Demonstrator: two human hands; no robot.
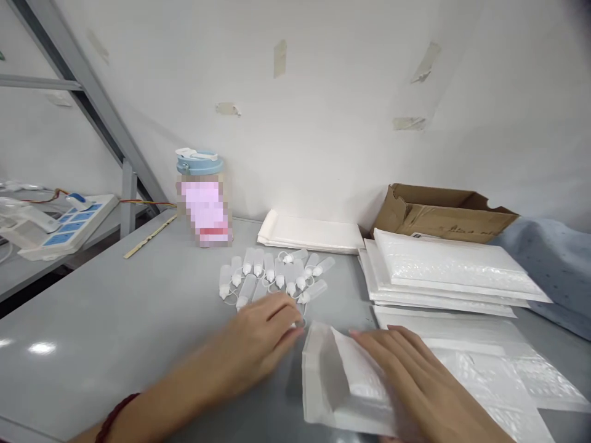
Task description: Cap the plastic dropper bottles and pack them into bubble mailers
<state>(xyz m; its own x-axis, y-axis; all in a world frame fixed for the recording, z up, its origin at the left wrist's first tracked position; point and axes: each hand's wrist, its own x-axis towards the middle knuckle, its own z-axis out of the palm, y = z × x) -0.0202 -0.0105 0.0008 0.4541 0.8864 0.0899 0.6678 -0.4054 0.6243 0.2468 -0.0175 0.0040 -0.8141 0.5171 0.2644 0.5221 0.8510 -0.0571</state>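
My left hand is closed, its fingertips pinched at the near edge of a group of small translucent squeeze bottles. A thin cap strap and a bit of white show at the fingertips; the rest of that bottle is hidden. Several squeeze bottles with white caps lie just beyond, spread on the grey table. My right hand grips a white bubble mailer by its side. The mailer's mouth gapes toward my left hand, its flap raised. Under my right forearm, more flat mailers lie partly covered.
A stack of padded mailers sits at right, before an open cardboard box. White mailers lie against the wall. At back left stand a blue-lidded container and a blurred pink-screened object. A power strip is far left.
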